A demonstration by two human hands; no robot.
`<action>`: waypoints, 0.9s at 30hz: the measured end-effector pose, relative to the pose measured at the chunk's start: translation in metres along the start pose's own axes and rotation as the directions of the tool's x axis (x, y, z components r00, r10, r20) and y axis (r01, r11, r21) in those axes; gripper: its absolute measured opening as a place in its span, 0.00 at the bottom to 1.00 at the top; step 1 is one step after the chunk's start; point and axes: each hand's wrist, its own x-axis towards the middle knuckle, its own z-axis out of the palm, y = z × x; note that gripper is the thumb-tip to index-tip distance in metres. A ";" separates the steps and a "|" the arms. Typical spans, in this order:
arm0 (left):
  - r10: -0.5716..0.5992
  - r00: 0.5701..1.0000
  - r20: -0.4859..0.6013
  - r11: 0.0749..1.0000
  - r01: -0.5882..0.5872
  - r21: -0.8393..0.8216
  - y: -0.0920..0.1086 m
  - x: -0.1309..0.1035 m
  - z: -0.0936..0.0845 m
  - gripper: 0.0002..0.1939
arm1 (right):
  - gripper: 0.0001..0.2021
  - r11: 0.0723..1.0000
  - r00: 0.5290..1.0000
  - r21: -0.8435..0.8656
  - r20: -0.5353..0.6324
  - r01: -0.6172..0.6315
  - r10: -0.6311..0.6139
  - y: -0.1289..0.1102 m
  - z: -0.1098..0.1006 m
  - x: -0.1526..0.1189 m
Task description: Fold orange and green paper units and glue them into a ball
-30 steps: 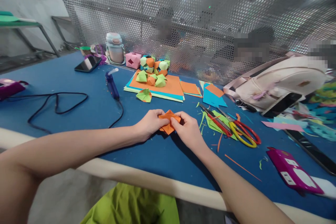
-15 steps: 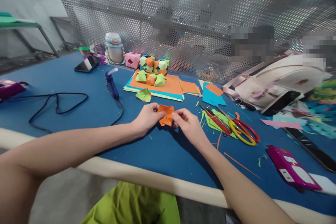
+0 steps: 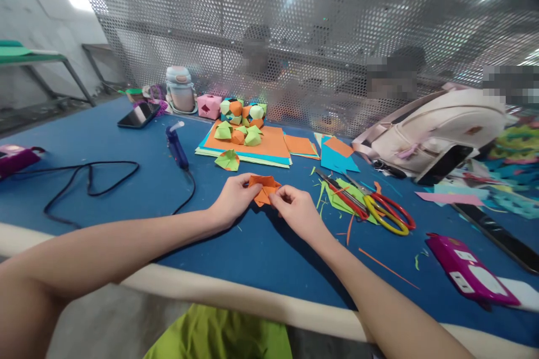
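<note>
A folded piece of orange paper is held just above the blue table, between my two hands. My left hand pinches its left side, thumb on top. With thumb and fingers closed, my right hand grips its lower right edge. Just beyond lies a green and orange folded paper piece. Several more folded green and orange pieces rest on a stack of coloured paper sheets. The undersides of the held paper and some fingertips are hidden.
On the right lie scissors with red and yellow handles, among green and orange scraps, and a magenta device. A blue glue gun with a black cord stands at left. Behind are a bottle, a white bag and a perforated metal screen.
The orange paper has tilted in my hands, and its folds now look flatter from here. My right fingers have shifted to its lower right edge. The view has tipped slightly upward.
</note>
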 end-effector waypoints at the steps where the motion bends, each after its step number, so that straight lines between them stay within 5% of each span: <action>1: -0.005 1.000 -0.007 1.000 0.005 0.006 0.001 0.000 0.000 0.13 | 0.13 1.000 1.000 0.001 -0.004 0.001 -0.001 0.000 0.000 0.000; 11: -0.003 1.000 -0.028 0.997 0.001 -0.074 -0.002 0.000 0.001 0.09 | 0.13 1.000 0.999 -0.009 -0.027 0.025 -0.025 -0.003 -0.001 0.000; 27: -0.149 0.978 0.143 0.984 0.161 -0.075 -0.005 -0.001 0.001 0.10 | 0.12 0.966 0.973 -0.165 -0.089 0.198 -0.214 0.002 -0.002 -0.002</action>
